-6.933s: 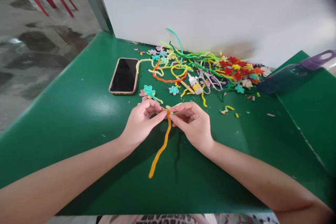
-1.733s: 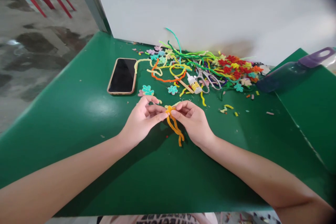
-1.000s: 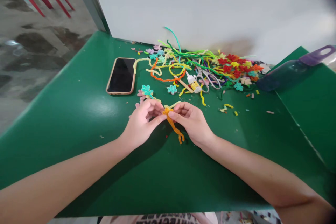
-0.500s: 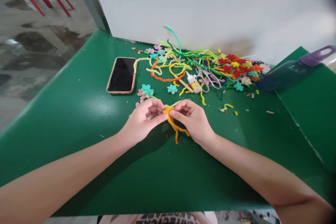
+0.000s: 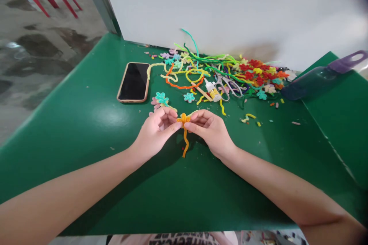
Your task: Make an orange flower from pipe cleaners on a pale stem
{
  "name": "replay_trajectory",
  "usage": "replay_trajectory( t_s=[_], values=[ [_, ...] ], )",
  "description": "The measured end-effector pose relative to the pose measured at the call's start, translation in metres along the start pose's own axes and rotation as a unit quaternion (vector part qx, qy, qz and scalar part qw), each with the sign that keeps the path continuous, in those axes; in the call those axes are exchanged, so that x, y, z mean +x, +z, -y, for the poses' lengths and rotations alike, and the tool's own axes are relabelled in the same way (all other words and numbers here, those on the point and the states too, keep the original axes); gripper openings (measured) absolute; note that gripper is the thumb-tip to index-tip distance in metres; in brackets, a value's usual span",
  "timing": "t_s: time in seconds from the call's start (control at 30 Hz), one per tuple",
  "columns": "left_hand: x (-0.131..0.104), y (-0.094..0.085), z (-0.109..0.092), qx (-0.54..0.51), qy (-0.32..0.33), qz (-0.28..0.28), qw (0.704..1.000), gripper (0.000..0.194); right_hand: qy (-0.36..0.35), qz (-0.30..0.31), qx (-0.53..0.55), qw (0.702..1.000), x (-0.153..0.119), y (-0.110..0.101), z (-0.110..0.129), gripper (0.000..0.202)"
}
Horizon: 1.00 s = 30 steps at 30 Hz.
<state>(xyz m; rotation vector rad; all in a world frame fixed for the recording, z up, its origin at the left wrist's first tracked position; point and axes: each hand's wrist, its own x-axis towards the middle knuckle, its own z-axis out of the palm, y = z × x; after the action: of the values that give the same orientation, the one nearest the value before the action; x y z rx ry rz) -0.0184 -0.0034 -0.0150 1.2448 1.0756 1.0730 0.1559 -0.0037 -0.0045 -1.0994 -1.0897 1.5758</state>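
Observation:
Between my two hands is an orange pipe-cleaner flower, its looped petals pointing up and one tail hanging down toward the table. My left hand pinches the flower's left side between thumb and fingers. On the other side, my right hand grips it the same way, thumb pressed on its lower middle. Just beyond my left fingers lies a turquoise pipe-cleaner flower with a pale yellow stem, over a pink flower. A pale yellow strand shows behind the orange flower, partly hidden by my right fingers.
A phone lies at the left on the green table. Across the back are scissors, a small glue bottle, another turquoise flower and a heap of coloured pipe cleaners. A purple-capped bottle lies tilted at right.
The orange flower has turned in my fingers so its petals now face up. Its tails, spread to the lower right before, now show as one strand hanging down.

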Motion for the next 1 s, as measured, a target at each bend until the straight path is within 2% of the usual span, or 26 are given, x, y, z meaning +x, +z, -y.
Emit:
replay_trajectory(
  t_s=[0.47, 0.87, 1.0],
  values=[
    [-0.0006, -0.0005, -0.0006, -0.026, 0.005, -0.009, 1.000, 0.022, 0.000, -0.008, -0.037, 0.999, 0.0010, -0.0014, 0.0028, 0.032],
    [-0.0014, -0.0004, -0.0036, -0.045, -0.008, -0.018, 0.999, 0.020, 0.019, 0.029, -0.027, 0.999, 0.0017, -0.0023, 0.0045, 0.031],
    [-0.0010, -0.0007, -0.0030, -0.043, -0.014, -0.006, 0.999, 0.020, 0.042, 0.048, -0.010, 0.998, 0.0034, -0.0036, 0.0054, 0.032]
  ],
)
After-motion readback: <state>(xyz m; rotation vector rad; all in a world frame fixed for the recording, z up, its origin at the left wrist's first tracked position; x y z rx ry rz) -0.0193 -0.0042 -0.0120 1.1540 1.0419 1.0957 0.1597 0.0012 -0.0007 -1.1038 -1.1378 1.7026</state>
